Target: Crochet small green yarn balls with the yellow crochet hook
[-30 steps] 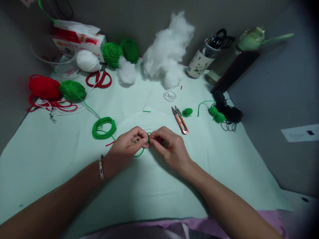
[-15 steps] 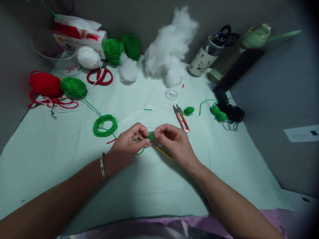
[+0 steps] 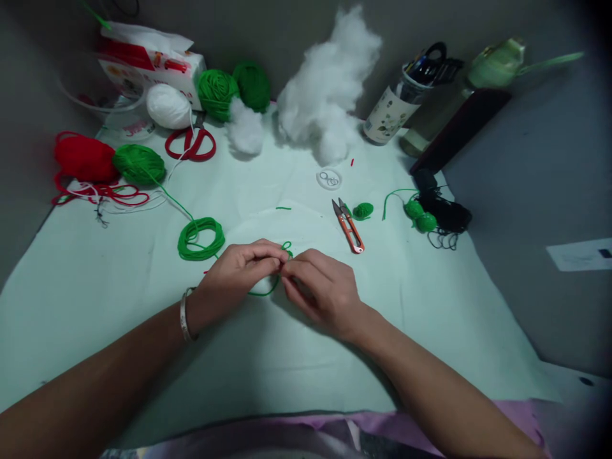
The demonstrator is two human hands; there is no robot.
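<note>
My left hand (image 3: 246, 271) pinches a small bit of green yarn (image 3: 285, 245), and a little loop of it sticks up above the fingertips. Against those fingertips, my right hand (image 3: 325, 287) is closed in a pinch at the same yarn; what exactly lies between its fingers is hidden. A green strand (image 3: 262, 294) curves below the left hand. Left of the hands, a coil of green yarn (image 3: 201, 239) rests on the table and runs back to a green ball (image 3: 138, 164). Orange thread snips (image 3: 352, 231) lie beyond the right hand.
Red-handled scissors (image 3: 191, 145), a red yarn ball (image 3: 83, 158) and a white one (image 3: 168, 107) sit back left. White stuffing (image 3: 325, 89) is heaped at the back. A pen cup (image 3: 389, 115), a bottle (image 3: 495, 64) and black yarn (image 3: 449, 213) stand or lie at the right.
My right hand has turned and come in against the left fingertips. The yellow-shafted hook seen under it earlier is now out of sight. A yarn loop now shows above the fingers.
</note>
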